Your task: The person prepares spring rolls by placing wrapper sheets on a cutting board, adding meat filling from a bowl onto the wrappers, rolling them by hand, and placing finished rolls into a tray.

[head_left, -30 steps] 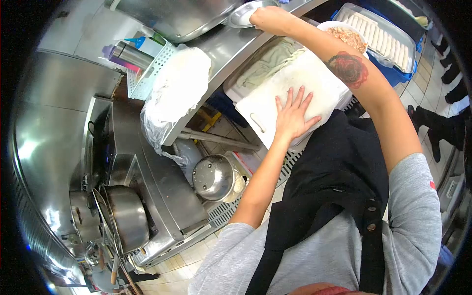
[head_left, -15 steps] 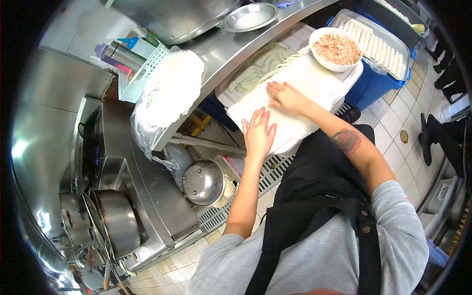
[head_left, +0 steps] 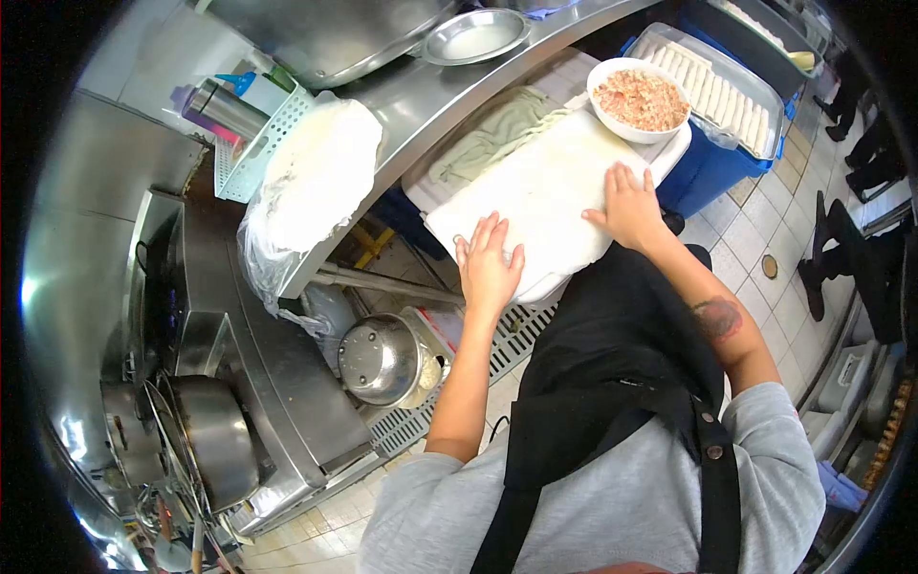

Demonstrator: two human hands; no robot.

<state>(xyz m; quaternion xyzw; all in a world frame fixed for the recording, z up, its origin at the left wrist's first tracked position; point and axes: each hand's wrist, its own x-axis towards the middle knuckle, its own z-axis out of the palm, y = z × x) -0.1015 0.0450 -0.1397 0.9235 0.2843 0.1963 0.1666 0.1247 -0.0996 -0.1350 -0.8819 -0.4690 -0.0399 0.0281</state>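
At the far left, a large steel pot [head_left: 218, 442] stood below the metal-clad wall. Farther right, at the left end of the steel counter [head_left: 406, 129], a pale green basket [head_left: 271, 143] held a steel bottle [head_left: 229, 110], and a clear bag [head_left: 330, 182] with white contents bulged over the counter's front left corner. Below that corner, at a lower level, a round steel vessel [head_left: 378, 359] was visible. A shallow metal dish [head_left: 475, 38] rested near the counter's front edge. The left hand [head_left: 490, 273] lay palm down at the near left edge of the white board [head_left: 550, 206], fingers extended, grasping nothing. A pale green cloth [head_left: 497, 139] lay crumpled just beyond the board's far edge. The board itself was positioned between the counter and the person's black apron [head_left: 626, 335]. The right hand [head_left: 631, 212], likewise flattened and free of any object, lay toward the board's right edge, its thumb pointing left. Near its fingertips, at the board's far right corner, stood a white bowl [head_left: 639, 132] of pinkish, chopped filling. Beyond the bowl, a clear tray [head_left: 762, 143] of pale rolls rested on a blue bin [head_left: 703, 180]. At the far right, other people's dark-clad legs appeared above the tiled floor.
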